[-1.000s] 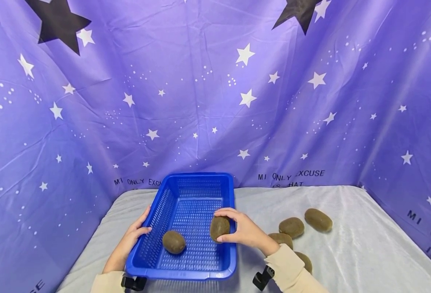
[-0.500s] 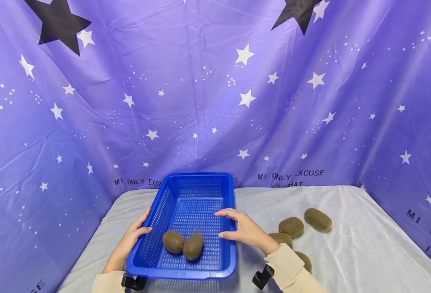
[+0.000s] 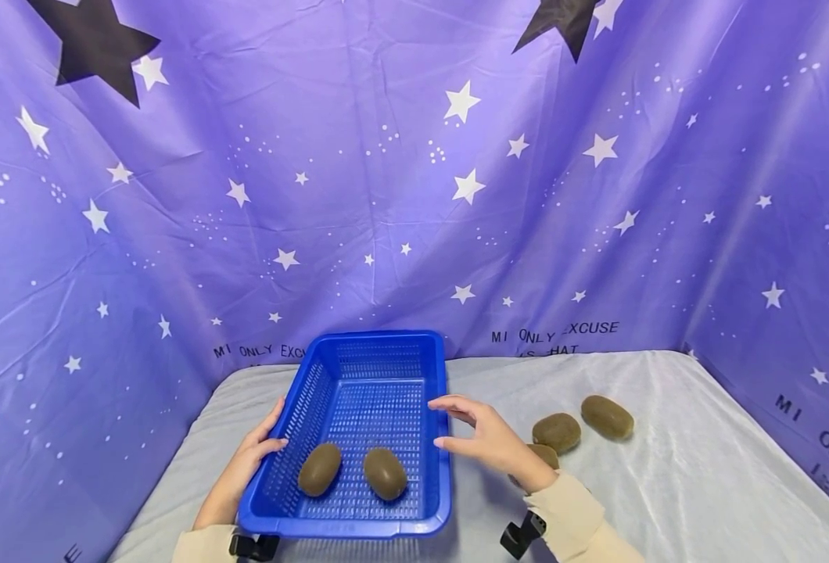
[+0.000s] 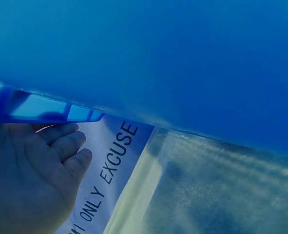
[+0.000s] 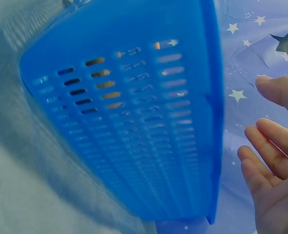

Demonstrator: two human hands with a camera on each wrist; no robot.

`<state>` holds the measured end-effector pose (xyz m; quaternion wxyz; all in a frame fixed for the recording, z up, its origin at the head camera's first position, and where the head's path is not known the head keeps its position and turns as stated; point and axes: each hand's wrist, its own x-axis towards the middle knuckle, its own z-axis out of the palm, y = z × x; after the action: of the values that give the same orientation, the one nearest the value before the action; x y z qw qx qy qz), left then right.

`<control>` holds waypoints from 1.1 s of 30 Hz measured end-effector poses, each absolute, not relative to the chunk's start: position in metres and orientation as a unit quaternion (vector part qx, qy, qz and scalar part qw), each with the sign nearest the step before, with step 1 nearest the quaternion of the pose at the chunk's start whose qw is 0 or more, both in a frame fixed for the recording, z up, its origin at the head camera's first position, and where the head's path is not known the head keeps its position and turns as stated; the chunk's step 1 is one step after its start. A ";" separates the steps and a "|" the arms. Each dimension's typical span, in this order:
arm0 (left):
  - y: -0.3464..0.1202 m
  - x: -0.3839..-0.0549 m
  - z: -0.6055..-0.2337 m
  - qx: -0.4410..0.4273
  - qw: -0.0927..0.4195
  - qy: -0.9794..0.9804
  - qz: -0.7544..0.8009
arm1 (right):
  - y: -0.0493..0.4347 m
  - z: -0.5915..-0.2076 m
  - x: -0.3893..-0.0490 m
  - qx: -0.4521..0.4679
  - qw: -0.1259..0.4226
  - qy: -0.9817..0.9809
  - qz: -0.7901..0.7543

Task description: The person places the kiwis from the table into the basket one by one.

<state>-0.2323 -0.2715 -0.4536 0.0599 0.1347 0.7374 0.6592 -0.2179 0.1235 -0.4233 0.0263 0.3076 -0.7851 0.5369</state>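
Observation:
A blue plastic basket (image 3: 344, 525) with slotted walls stands on the cloth-covered table. Two brown kiwis lie apart on its floor: a left kiwi (image 3: 319, 469) and a right kiwi (image 3: 385, 474). My left hand (image 3: 244, 461) holds the basket's left rim; in the left wrist view its fingers (image 4: 68, 141) curl up beneath that rim. Just off the right rim is my right hand (image 3: 488, 438), thumb and fingers spread with nothing between them. The right wrist view shows this hand (image 5: 275, 165) beside the basket's slotted outer wall (image 5: 134, 97).
Right of the basket, kiwis lie on the grey cloth (image 3: 703, 469): one far kiwi (image 3: 608, 417), a middle kiwi (image 3: 557, 432) and a near kiwi (image 3: 544, 453) partly behind my right wrist. A purple starry curtain (image 3: 386, 195) surrounds the table's back and sides.
My right hand let go of a kiwi, which dropped into the basket and rolled against the first one. The two then came apart. The right hand has drawn back rightward over the rim.

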 end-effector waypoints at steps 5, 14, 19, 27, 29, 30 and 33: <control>-0.272 -0.232 -0.453 0.132 0.064 0.736 0.661 | 0.138 -0.423 -0.215 0.311 0.044 -0.792 0.524; -0.273 -0.231 -0.453 0.135 0.059 0.740 0.656 | 0.163 -0.427 -0.209 0.306 0.069 -0.801 0.510; -0.272 -0.231 -0.452 0.122 0.057 0.737 0.663 | 0.179 -0.431 -0.208 0.300 0.083 -0.808 0.500; -0.272 -0.232 -0.454 0.126 0.062 0.722 0.677 | 0.206 -0.441 -0.206 0.289 0.118 -0.812 0.493; -0.272 -0.232 -0.454 0.128 0.056 0.724 0.675 | 0.213 -0.443 -0.205 0.279 0.120 -0.814 0.495; -0.272 -0.232 -0.454 0.131 0.057 0.723 0.676 | 0.216 -0.444 -0.204 0.276 0.121 -0.815 0.495; -0.271 -0.232 -0.454 0.136 0.058 0.721 0.677 | 0.225 -0.446 -0.202 0.265 0.125 -0.820 0.492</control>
<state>-0.2323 -0.2713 -0.4541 0.0583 0.1359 0.7211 0.6768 -0.2017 0.2249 -0.4460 0.1253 0.2645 -0.8199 0.4920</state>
